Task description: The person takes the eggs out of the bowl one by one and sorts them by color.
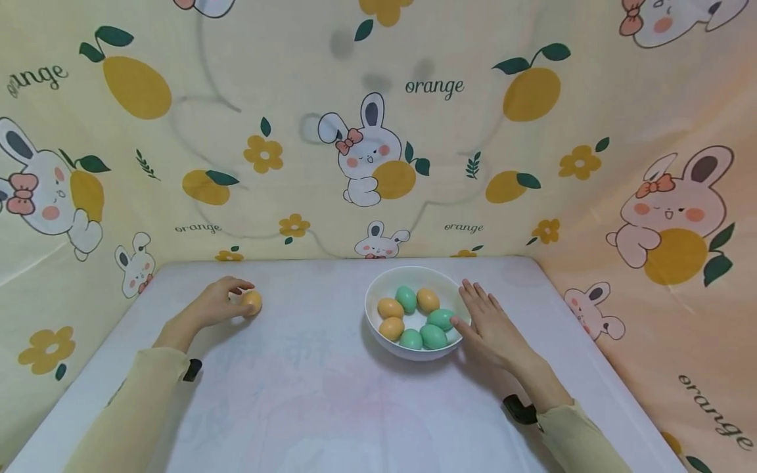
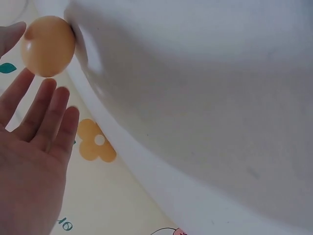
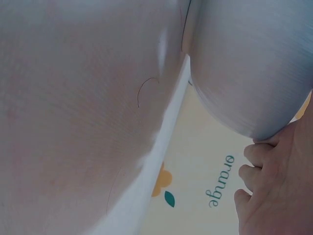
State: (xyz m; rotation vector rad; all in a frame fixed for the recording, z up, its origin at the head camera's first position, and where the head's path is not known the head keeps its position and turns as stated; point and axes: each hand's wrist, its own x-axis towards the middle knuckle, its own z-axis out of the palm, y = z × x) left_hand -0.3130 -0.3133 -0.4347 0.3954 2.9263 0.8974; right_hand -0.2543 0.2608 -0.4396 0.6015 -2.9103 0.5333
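At the left of the table, my left hand (image 1: 214, 305) pinches an orange egg (image 1: 251, 303) between thumb and fingertips. In the left wrist view the egg (image 2: 48, 46) lies between thumb and index finger, the other fingers stretched out below it. My right hand (image 1: 493, 332) rests against the right side of a white bowl (image 1: 415, 353), fingers straight and thumb over the rim. Three orange eggs (image 1: 390, 309) and several green eggs (image 1: 434, 336) lie inside. In the right wrist view, fingers (image 3: 257, 154) touch the bowl's outer wall (image 3: 244, 63).
A white cloth covers the table (image 1: 307, 401), and its back edge meets a cream curtain (image 1: 296, 98) printed with rabbits and oranges. The same curtain hangs along both sides. Between the left hand and the bowl lies a stretch of bare tabletop. Dark straps show at both wrists.
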